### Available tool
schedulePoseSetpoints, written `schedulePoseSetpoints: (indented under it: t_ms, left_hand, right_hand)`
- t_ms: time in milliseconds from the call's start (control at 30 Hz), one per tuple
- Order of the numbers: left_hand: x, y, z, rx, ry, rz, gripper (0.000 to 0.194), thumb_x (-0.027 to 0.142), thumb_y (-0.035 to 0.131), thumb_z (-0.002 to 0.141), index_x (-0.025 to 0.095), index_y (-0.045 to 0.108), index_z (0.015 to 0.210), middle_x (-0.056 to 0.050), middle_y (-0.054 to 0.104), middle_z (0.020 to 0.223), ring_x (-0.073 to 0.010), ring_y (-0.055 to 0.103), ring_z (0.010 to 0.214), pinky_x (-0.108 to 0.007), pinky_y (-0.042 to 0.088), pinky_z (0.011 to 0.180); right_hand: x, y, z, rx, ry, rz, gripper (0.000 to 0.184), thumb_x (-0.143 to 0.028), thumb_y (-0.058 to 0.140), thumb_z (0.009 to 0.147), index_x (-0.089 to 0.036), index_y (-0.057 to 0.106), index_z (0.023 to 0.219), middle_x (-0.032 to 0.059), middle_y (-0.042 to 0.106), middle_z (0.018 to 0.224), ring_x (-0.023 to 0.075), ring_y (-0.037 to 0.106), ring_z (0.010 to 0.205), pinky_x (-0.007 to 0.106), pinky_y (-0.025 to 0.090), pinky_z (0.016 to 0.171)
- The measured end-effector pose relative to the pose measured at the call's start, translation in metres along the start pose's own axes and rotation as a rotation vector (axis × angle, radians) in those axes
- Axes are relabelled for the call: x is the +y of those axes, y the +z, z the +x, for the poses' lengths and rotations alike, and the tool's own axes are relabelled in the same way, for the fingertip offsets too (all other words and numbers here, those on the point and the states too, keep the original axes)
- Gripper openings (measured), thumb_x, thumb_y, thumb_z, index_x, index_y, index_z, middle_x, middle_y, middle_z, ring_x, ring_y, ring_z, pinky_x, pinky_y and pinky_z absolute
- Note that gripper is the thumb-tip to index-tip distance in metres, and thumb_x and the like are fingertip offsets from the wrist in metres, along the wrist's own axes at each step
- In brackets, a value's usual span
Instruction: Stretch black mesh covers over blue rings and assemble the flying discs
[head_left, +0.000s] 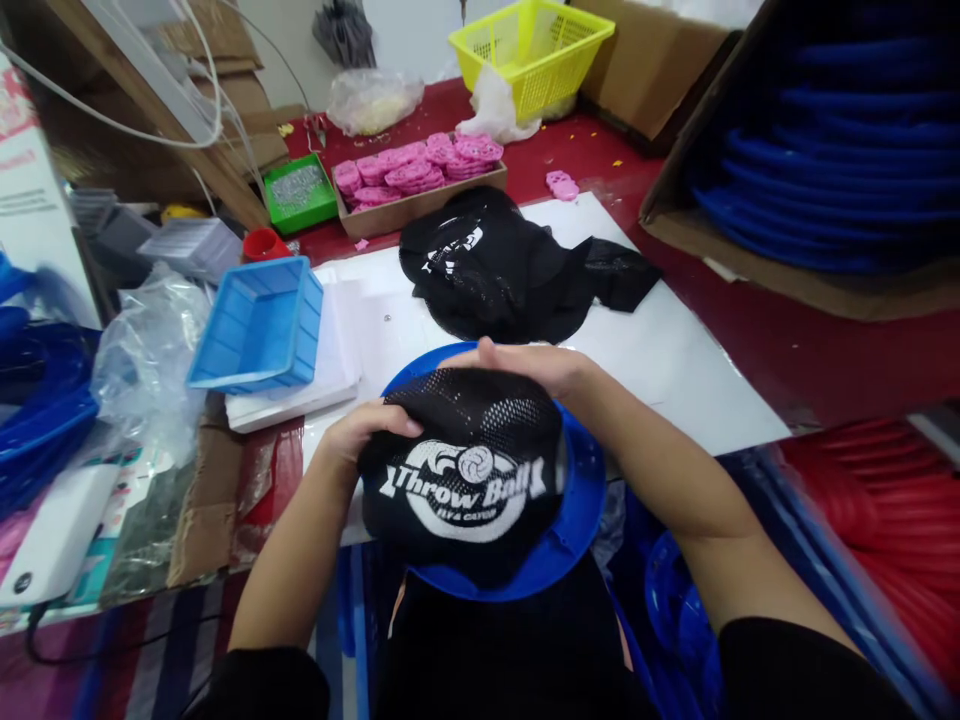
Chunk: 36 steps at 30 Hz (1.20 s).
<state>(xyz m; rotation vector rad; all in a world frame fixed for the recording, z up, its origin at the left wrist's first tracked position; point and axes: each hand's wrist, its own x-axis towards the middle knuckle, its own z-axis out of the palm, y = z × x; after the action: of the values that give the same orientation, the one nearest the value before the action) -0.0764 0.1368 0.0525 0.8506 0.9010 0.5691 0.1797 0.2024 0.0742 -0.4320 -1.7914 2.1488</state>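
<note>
A black mesh cloth [450, 410] with a white "Throw Ball" print lies over a round blue plastic ring [581, 500] near my lap. My left hand [371, 425] grips the cloth at its left edge, thumb on top and the other fingers hidden beneath. At the far edge, my right hand [525, 365] lies along the cloth and ring with its fingers reaching left; its grip is partly hidden by the cloth. More black mesh cloths [495, 270] are heaped on the white board [652, 350] just beyond.
Left of my hands stands a blue tray [255, 330]. Behind are a green tray [300, 195] of small metal parts and a box of pink pieces [420, 170]. A yellow basket [532, 60] stands at the back. Blue rings [825, 170] fill a carton at right; red rings [877, 520] lie lower right.
</note>
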Motion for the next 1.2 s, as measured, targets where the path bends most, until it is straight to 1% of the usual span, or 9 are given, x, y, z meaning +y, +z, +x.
schedulePoseSetpoints:
  t_ms: [100, 233, 333, 400, 500, 567, 767, 967, 1200]
  left_hand:
    - [0.012, 0.006, 0.001, -0.153, 0.023, 0.360, 0.029, 0.045, 0.077, 0.084, 0.018, 0.078, 0.092, -0.007, 0.079, 0.084, -0.0253, 0.075, 0.086, -0.039, 0.062, 0.084]
    - [0.015, 0.029, 0.014, -0.216, 0.439, 1.004, 0.038, 0.044, 0.050, 0.110, 0.019, 0.075, 0.095, -0.008, 0.075, 0.098, -0.0229, 0.069, 0.097, -0.042, 0.058, 0.096]
    - [0.002, 0.041, 0.024, -0.130, 0.724, 1.397, 0.029, 0.031, 0.053, 0.109, 0.018, 0.075, 0.093, -0.015, 0.072, 0.122, -0.0313, 0.065, 0.121, -0.056, 0.054, 0.107]
    - [-0.006, 0.042, 0.029, -0.013, 0.777, 1.569, 0.023, 0.024, 0.060, 0.105, 0.017, 0.075, 0.089, -0.019, 0.062, 0.149, -0.0407, 0.052, 0.146, -0.070, 0.043, 0.119]
    - [-0.013, 0.035, 0.034, 0.098, 0.697, 1.662, 0.018, 0.020, 0.065, 0.101, 0.017, 0.075, 0.086, -0.017, 0.040, 0.172, -0.0479, 0.030, 0.162, -0.081, 0.029, 0.125]
    - [-0.011, 0.029, 0.035, 0.079, 0.629, 1.665, 0.017, 0.019, 0.064, 0.100, 0.016, 0.076, 0.089, -0.018, 0.038, 0.174, -0.0477, 0.033, 0.162, -0.078, 0.036, 0.124]
    - [0.004, 0.027, 0.017, 0.060, 0.468, 1.783, 0.018, 0.008, 0.062, 0.094, 0.013, 0.078, 0.102, -0.025, 0.053, 0.161, -0.0424, 0.061, 0.141, -0.062, 0.057, 0.110]
    - [0.004, 0.033, 0.004, 0.224, 0.563, 1.874, 0.014, 0.012, 0.062, 0.097, 0.012, 0.076, 0.095, -0.023, 0.074, 0.131, -0.0490, 0.060, 0.139, -0.071, 0.049, 0.115]
    - [-0.002, 0.025, 0.032, 0.325, 0.745, 1.802, 0.015, 0.023, 0.058, 0.108, 0.016, 0.069, 0.102, -0.012, 0.075, 0.099, -0.0296, 0.071, 0.095, -0.043, 0.057, 0.080]
  right_hand:
    - [-0.003, 0.021, -0.024, 0.072, 0.026, -0.197, 0.083, -0.095, 0.041, 0.092, -0.018, 0.071, 0.102, 0.0077, 0.073, 0.104, 0.0217, 0.067, 0.099, 0.036, 0.056, 0.088]
    - [0.018, 0.071, -0.071, 0.450, 0.117, -0.565, 0.041, -0.056, 0.063, 0.105, -0.021, 0.060, 0.083, -0.0015, 0.059, 0.074, 0.0157, 0.057, 0.071, 0.031, 0.046, 0.066]
    - [0.046, 0.096, -0.093, 0.793, 0.033, -0.901, 0.017, -0.023, 0.054, 0.106, -0.021, 0.061, 0.091, 0.0040, 0.067, 0.084, 0.0201, 0.063, 0.079, 0.035, 0.050, 0.073]
    - [0.063, 0.097, -0.097, 0.871, -0.037, -1.134, 0.015, -0.015, 0.053, 0.102, -0.021, 0.063, 0.093, 0.0086, 0.070, 0.089, 0.0252, 0.065, 0.088, 0.040, 0.053, 0.080]
    - [0.076, 0.083, -0.091, 0.801, -0.052, -1.265, 0.013, -0.013, 0.055, 0.100, -0.021, 0.064, 0.096, 0.0096, 0.073, 0.088, 0.0279, 0.068, 0.090, 0.044, 0.054, 0.081]
    - [0.078, 0.070, -0.086, 0.727, -0.089, -1.202, 0.010, -0.014, 0.058, 0.099, -0.021, 0.065, 0.097, 0.0088, 0.074, 0.089, 0.0272, 0.069, 0.090, 0.044, 0.054, 0.083]
    - [0.069, 0.037, -0.078, 0.556, -0.196, -0.970, 0.012, -0.016, 0.061, 0.100, -0.020, 0.069, 0.094, 0.0051, 0.073, 0.087, 0.0216, 0.066, 0.085, 0.040, 0.052, 0.085]
    - [0.050, 0.003, -0.067, 0.273, -0.162, -0.866, 0.025, -0.032, 0.061, 0.108, -0.019, 0.072, 0.091, 0.0037, 0.075, 0.088, 0.0192, 0.066, 0.087, 0.040, 0.049, 0.092]
    - [0.044, 0.015, -0.052, 0.493, -0.024, -1.032, 0.030, -0.034, 0.053, 0.111, -0.019, 0.069, 0.090, 0.0061, 0.071, 0.085, 0.0212, 0.066, 0.083, 0.035, 0.050, 0.078]
